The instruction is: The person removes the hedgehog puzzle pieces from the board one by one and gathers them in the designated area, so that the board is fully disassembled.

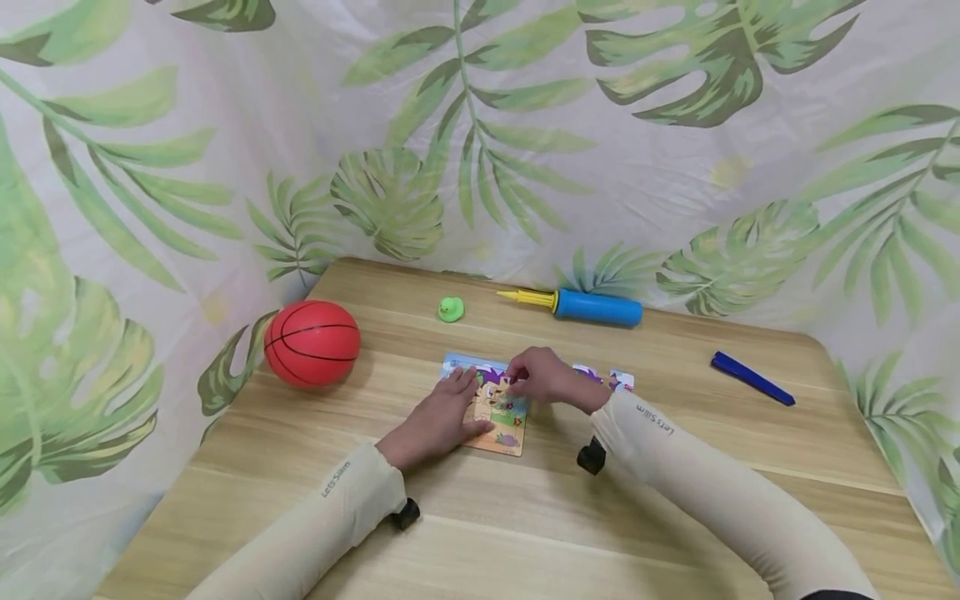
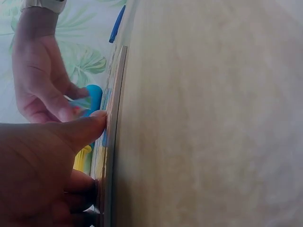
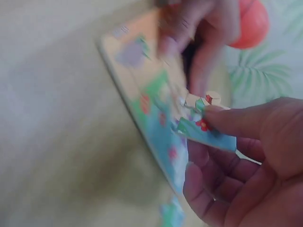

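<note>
A jigsaw puzzle board (image 1: 512, 443) with a colourful cartoon picture lies flat in the middle of the table. My left hand (image 1: 441, 418) rests on its left side, fingers stretched over the picture and thumb near the lower edge. Between thumb and fingers, my right hand (image 1: 546, 375) pinches a puzzle piece (image 3: 215, 135), blue and green with a red flower, over the board's right part. In the right wrist view the piece is tilted and raised off the board. Loose puzzle pieces (image 1: 622, 381) lie to the right, partly hidden behind the right wrist.
A red ball (image 1: 312, 343) sits at the table's left edge. Toward the back are a green toy duck (image 1: 451, 309) and a blue and yellow hand pump (image 1: 598, 307). A dark blue stick-like object (image 1: 752, 378) lies at the right. Leaf-patterned cloth hangs behind the table (image 1: 480, 542).
</note>
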`<state>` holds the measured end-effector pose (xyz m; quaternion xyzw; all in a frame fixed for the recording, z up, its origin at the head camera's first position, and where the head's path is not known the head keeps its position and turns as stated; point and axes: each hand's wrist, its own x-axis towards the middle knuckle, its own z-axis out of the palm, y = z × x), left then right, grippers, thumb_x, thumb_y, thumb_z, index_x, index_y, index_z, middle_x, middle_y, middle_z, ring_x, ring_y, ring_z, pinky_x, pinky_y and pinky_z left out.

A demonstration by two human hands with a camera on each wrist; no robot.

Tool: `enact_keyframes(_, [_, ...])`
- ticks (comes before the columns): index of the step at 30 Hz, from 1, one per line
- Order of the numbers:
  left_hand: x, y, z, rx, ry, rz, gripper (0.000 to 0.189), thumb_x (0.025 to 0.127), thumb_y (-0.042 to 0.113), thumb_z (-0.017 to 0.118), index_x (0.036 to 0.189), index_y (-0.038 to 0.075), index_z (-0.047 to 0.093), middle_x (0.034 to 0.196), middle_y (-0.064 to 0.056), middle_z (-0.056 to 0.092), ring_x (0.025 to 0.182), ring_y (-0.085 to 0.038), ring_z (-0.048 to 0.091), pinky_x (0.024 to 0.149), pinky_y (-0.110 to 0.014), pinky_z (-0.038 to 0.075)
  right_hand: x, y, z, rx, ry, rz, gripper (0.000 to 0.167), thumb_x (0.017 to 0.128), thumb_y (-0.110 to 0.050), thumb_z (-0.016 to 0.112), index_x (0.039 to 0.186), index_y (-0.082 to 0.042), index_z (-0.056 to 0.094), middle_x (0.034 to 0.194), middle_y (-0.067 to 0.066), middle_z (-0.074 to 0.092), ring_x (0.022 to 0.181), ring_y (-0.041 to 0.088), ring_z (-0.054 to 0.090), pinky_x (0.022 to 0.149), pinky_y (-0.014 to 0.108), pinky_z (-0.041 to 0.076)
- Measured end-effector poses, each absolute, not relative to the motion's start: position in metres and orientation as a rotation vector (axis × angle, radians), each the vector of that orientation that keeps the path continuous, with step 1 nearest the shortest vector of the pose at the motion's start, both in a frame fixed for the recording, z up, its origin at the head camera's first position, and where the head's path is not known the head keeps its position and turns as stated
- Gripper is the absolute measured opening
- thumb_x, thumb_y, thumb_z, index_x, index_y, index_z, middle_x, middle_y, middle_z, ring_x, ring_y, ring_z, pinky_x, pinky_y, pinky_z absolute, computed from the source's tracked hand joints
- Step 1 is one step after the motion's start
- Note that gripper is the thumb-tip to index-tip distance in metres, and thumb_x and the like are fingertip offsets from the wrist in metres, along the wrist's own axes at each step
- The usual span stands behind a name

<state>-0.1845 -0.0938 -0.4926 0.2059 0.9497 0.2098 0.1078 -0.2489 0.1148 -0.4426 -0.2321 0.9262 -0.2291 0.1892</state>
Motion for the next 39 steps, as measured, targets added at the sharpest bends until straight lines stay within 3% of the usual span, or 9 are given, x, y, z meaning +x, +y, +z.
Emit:
enact_keyframes(7, [-0.184, -0.096, -0.494, 0.622, 2.777, 0.607, 0.084, 0.097, 0.052, 0.060, 0.156, 0.000, 0.029, 0.168, -0.014, 0.016, 0.158, -0.033, 0.011, 0.129, -0.047, 0.017, -0.259, 0.153, -0.419, -0.561, 2.629, -0.636, 0.011, 0.092, -0.018, 0.073, 0.101, -0.011, 0.075, 0.093, 0.002, 0.072, 0.084, 0.015, 0.057, 0.077, 0.029, 0.051])
enact_keyframes(10, [-0.184, -0.096, -0.494, 0.623, 2.774, 0.619, 0.085, 0.097, 0.051, 0.060, 0.156, -0.001, 0.029, 0.169, -0.014, 0.016, 0.158, -0.033, 0.011, 0.129, -0.047, 0.016, -0.256, 0.182, -0.419, -0.576, 2.607, -0.625, 0.013, 0.093, -0.015, 0.071, 0.105, -0.010, 0.074, 0.091, 0.002, 0.070, 0.083, 0.015, 0.057, 0.076, 0.028, 0.051])
enact_keyframes(17, [-0.185, -0.096, -0.495, 0.651, 2.779, 0.646, 0.084, 0.096, 0.049, 0.062, 0.154, -0.004, 0.031, 0.167, -0.017, 0.019, 0.157, -0.035, 0.013, 0.129, -0.048, 0.016, -0.233, 0.253, -0.437, -0.648, 2.567, -0.663, 0.008, 0.090, -0.003, 0.068, 0.097, -0.004, 0.071, 0.079, -0.001, 0.068, 0.071, 0.008, 0.053, 0.065, 0.023, 0.047])
enact_keyframes(21, [-0.184, -0.095, -0.493, 0.646, 2.779, 0.653, 0.083, 0.096, 0.048, 0.063, 0.153, -0.005, 0.032, 0.167, -0.017, 0.020, 0.157, -0.036, 0.014, 0.128, -0.048, 0.018, -0.223, 0.277, -0.447, -0.653, 2.561, -0.660, 0.009, 0.089, -0.004, 0.070, 0.097, -0.003, 0.071, 0.077, -0.002, 0.067, 0.071, 0.006, 0.052, 0.066, 0.021, 0.047])
enact_keyframes(26, [-0.184, -0.093, -0.490, 0.620, 2.777, 0.651, 0.083, 0.096, 0.047, 0.064, 0.154, -0.004, 0.032, 0.167, -0.016, 0.020, 0.157, -0.035, 0.014, 0.128, -0.048, 0.019, -0.220, 0.288, -0.452, -0.638, 2.573, -0.633, 0.011, 0.088, -0.006, 0.073, 0.099, -0.003, 0.072, 0.081, 0.000, 0.070, 0.075, 0.006, 0.057, 0.068, 0.023, 0.051])
enact_keyframes(33, [-0.185, -0.092, -0.493, 0.627, 2.782, 0.669, 0.083, 0.095, 0.047, 0.065, 0.153, -0.004, 0.034, 0.167, -0.016, 0.021, 0.157, -0.035, 0.015, 0.127, -0.048, 0.021, -0.210, 0.280, -0.420, -0.490, 2.861, -0.455, 0.021, 0.093, -0.015, 0.067, 0.105, 0.000, 0.073, 0.092, 0.010, 0.074, 0.080, 0.018, 0.065, 0.073, 0.041, 0.057])
enact_keyframes(39, [-0.184, -0.092, -0.494, 0.622, 2.806, 0.659, 0.082, 0.095, 0.046, 0.066, 0.153, -0.003, 0.035, 0.167, -0.015, 0.023, 0.157, -0.034, 0.017, 0.127, -0.047, 0.022, -0.214, 0.263, -0.408, -0.550, 2.868, -0.567, 0.014, 0.095, -0.016, 0.065, 0.096, -0.005, 0.074, 0.085, 0.005, 0.073, 0.073, 0.013, 0.063, 0.068, 0.034, 0.055])
